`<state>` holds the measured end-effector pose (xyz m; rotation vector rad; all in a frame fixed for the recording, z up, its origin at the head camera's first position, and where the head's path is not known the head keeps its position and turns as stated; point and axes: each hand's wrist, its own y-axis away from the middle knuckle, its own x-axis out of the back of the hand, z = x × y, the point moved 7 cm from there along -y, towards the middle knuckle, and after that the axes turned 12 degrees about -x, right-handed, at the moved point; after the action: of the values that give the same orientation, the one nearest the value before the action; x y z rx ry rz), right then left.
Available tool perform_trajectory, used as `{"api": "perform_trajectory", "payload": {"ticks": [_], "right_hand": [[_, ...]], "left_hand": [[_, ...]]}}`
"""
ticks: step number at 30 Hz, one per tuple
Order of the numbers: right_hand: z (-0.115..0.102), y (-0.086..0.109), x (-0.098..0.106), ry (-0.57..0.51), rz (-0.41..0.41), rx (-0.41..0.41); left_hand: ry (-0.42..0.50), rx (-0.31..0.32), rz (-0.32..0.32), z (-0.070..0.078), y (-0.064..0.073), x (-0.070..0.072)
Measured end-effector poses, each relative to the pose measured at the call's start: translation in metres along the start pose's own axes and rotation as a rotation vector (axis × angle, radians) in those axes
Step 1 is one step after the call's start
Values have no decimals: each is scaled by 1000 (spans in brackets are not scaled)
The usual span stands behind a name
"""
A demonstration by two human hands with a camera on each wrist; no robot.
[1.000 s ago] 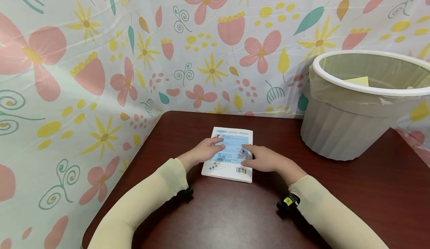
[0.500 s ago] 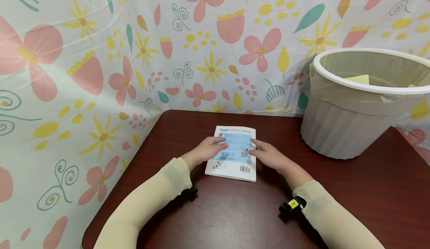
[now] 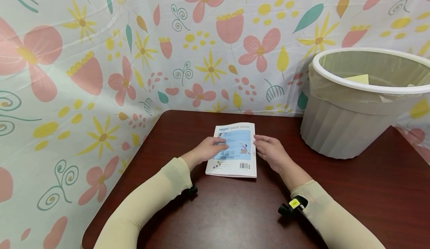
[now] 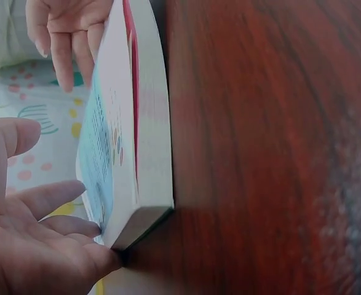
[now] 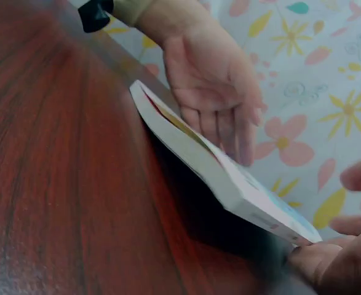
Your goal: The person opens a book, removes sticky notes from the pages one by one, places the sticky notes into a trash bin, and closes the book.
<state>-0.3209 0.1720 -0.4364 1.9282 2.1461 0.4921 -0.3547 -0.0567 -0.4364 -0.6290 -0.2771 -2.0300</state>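
Note:
A white paperback book (image 3: pixel 235 168) with a pale blue panel and a barcode faces cover up on the table in the head view. Its right side is tipped up a little, with dark shadow beneath the book (image 5: pixel 195 144) in the right wrist view. My left hand (image 3: pixel 205 150) lies at its left edge, fingers extended over the cover. At the right edge is my right hand (image 3: pixel 273 152), its fingertips touching the underside edge and the thumb (image 5: pixel 360 175) held away from the cover. In the left wrist view my left hand's fingers (image 4: pixel 51 196) touch the book's side, thumb apart.
A grey lined waste bin (image 3: pixel 339 125) with a white rim stands on the right of the dark red wooden table (image 3: pixel 221 211). Yellow paper (image 3: pixel 357 79) shows inside it. A floral curtain (image 3: pixel 208 36) hangs behind and to the left.
My right hand has slid from over the cover to the book's right edge, which has risen slightly. The book sits a little further right than a second ago. My left hand stays beside it.

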Motion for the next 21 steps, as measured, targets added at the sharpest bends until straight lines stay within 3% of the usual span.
{"api": "perform_trajectory", "payload": {"ticks": [3, 8, 16, 21], "right_hand": [[1, -6, 0, -37, 54, -14], [5, -18, -1, 7, 100, -43], [14, -29, -4, 112, 69, -82], [12, -33, -10, 218, 21, -51]], "left_hand": [[-3, -5, 3, -1, -1, 0], [-14, -22, 4, -3, -3, -2], [-25, -7, -43, -3, -3, -3], [-23, 3, -26, -6, -3, 2]]}}
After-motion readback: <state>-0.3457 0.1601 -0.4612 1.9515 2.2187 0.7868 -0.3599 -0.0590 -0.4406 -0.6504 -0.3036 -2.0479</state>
